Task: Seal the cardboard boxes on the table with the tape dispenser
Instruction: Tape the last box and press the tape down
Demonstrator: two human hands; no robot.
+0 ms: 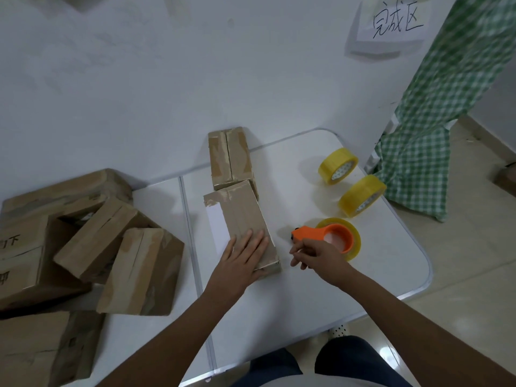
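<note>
A flat cardboard box (240, 216) lies in the middle of the white table (391, 261), its flaps closed and old tape at its far end. My left hand (245, 255) rests flat on its near end, fingers straight. Just right of the box lies the orange tape dispenser (332, 233) with a roll of clear tape on it. My right hand (315, 254) hovers at the dispenser's near side, fingers loosely curled, holding nothing. A second taped box (231, 157) stands behind the first, against the wall.
Two yellowish tape rolls (337, 170) (361, 195) stand on edge at the table's far right. Several cardboard boxes (111, 236) are piled on the left. A green checked cloth (435, 107) hangs to the right. A paper sign (396, 20) is on the wall.
</note>
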